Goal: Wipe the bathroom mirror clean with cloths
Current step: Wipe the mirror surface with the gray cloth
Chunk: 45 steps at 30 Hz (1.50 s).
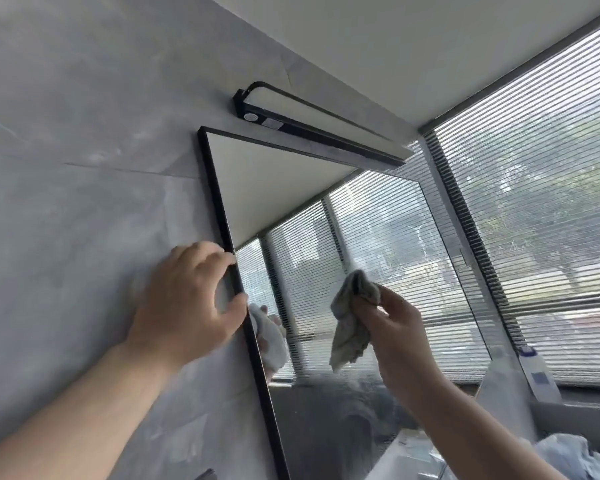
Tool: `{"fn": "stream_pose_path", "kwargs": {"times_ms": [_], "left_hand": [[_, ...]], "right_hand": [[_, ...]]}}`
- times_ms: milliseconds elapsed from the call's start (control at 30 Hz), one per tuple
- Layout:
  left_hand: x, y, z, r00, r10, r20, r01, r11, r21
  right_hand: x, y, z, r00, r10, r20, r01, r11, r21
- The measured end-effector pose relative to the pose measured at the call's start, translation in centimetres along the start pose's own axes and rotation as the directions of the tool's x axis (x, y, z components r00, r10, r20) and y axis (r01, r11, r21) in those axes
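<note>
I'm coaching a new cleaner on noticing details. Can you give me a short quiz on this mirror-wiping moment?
1. True or false: the right hand pinches a grey cloth.
2. What does the left hand touch? A) the mirror frame B) a faucet C) a towel rail
3. Fill in: the black lamp is mounted ____ the mirror.
Key: 1 true; 2 A; 3 above.
</note>
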State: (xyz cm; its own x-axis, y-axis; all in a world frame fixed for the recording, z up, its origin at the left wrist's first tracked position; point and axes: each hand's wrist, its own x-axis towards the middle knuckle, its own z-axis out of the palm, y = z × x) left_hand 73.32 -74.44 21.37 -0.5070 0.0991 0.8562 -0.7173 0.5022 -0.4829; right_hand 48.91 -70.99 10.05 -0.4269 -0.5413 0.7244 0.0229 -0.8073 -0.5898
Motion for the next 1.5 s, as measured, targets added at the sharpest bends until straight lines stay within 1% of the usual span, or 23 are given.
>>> {"fn": "stream_pose_path", "kwargs": {"times_ms": [33,67,100,167,200,233,367,467,533,633,700,733,800,833,900,1000,1067,1167,1233,1300,1333,1400,1500], "left_hand": [[-0.5,1.3,-0.4,1.000,-0.003,0.009,0.004,0.996,-0.091],[-0.8,2.9,-0.7,0.997,-0.003,0.071,0.016,0.982,-0.189],[-0.9,4.6,-1.1,0.981,-0.027,0.192,0.082,0.955,-0.286],[-0.6,7.3,-1.3,0.879,-0.098,0.466,0.298,0.877,-0.377],[-0.5,8.0,-0.9,0.828,-0.114,0.549,0.370,0.847,-0.383],[-0.5,8.5,-0.3,0.804,-0.114,0.583,0.409,0.817,-0.405],[0.0,9.8,0.4,0.827,-0.135,0.546,0.457,0.727,-0.512],[0.4,10.3,0.6,0.792,-0.224,0.567,0.561,0.635,-0.532],[0.9,10.1,1.1,0.747,-0.271,0.607,0.618,0.619,-0.484],[2.4,10.1,2.2,0.674,-0.343,0.654,0.668,0.661,-0.342],[3.3,10.7,3.0,0.675,-0.384,0.629,0.650,0.713,-0.262],[3.7,11.2,3.5,0.669,-0.392,0.632,0.646,0.728,-0.232],[4.2,12.4,4.6,0.636,-0.376,0.673,0.633,0.754,-0.177],[4.3,12.9,5.2,0.632,-0.360,0.686,0.609,0.778,-0.153],[4.7,13.5,6.3,0.642,-0.346,0.685,0.551,0.829,-0.097],[5.0,13.5,7.5,0.641,-0.338,0.689,0.502,0.864,-0.043],[5.1,13.6,7.5,0.677,-0.309,0.668,0.432,0.902,-0.021],[5.2,13.0,5.4,0.809,-0.281,0.516,0.305,0.951,0.039],[5.2,10.7,3.9,0.895,-0.271,0.353,0.248,0.962,0.110],[5.2,6.9,2.6,0.952,-0.247,0.182,0.214,0.960,0.183],[5.2,4.6,2.1,0.967,-0.232,0.106,0.207,0.957,0.203],[5.6,0.6,1.3,0.973,-0.226,0.043,0.205,0.937,0.283],[7.2,-2.7,0.6,0.975,-0.212,0.071,0.160,0.884,0.439]], "right_hand": [[-0.7,-0.6,0.3,0.999,-0.042,-0.007,0.041,0.997,-0.067],[-1.5,-1.2,0.6,0.996,-0.090,-0.025,0.086,0.987,-0.136],[-2.1,-1.8,0.9,0.991,-0.130,-0.028,0.123,0.976,-0.182],[-3.2,-2.8,1.5,0.989,-0.149,0.004,0.147,0.973,-0.180],[-3.5,-2.9,1.7,0.990,-0.142,0.018,0.143,0.977,-0.157],[-3.8,-3.1,1.8,0.990,-0.138,0.026,0.140,0.982,-0.126],[-4.1,-2.7,1.1,0.987,-0.158,-0.019,0.158,0.987,-0.022],[-3.5,-1.8,0.0,0.990,-0.106,-0.090,0.101,0.994,-0.051],[-2.6,-1.0,-0.6,0.988,-0.087,-0.131,0.070,0.989,-0.130],[-1.0,0.4,-1.2,0.987,-0.054,-0.152,0.004,0.950,-0.311],[-0.5,1.5,-1.3,0.965,-0.105,-0.239,-0.032,0.861,-0.507],[-0.5,2.0,-1.3,0.941,-0.167,-0.295,-0.030,0.825,-0.564],[-1.1,3.2,-0.9,0.899,-0.251,-0.358,-0.009,0.809,-0.588],[-1.6,3.9,-0.6,0.899,-0.251,-0.359,-0.001,0.819,-0.574],[-2.1,5.5,-0.1,0.916,-0.245,-0.319,0.038,0.842,-0.538],[-1.5,7.9,0.6,0.927,-0.253,-0.278,0.086,0.862,-0.499],[-0.7,9.8,1.1,0.943,-0.256,-0.214,0.111,0.846,-0.521],[1.0,13.3,1.2,0.972,-0.209,-0.110,0.093,0.768,-0.634],[2.8,14.4,0.4,0.984,-0.098,-0.150,-0.022,0.763,-0.646],[5.4,14.9,-0.9,0.972,0.024,-0.233,-0.162,0.787,-0.595],[6.7,15.1,-1.7,0.966,0.044,-0.253,-0.189,0.790,-0.583],[8.8,15.2,-3.1,0.971,0.033,-0.237,-0.169,0.797,-0.580],[10.7,14.7,-4.2,0.963,0.073,-0.258,-0.172,0.907,-0.385]]}}
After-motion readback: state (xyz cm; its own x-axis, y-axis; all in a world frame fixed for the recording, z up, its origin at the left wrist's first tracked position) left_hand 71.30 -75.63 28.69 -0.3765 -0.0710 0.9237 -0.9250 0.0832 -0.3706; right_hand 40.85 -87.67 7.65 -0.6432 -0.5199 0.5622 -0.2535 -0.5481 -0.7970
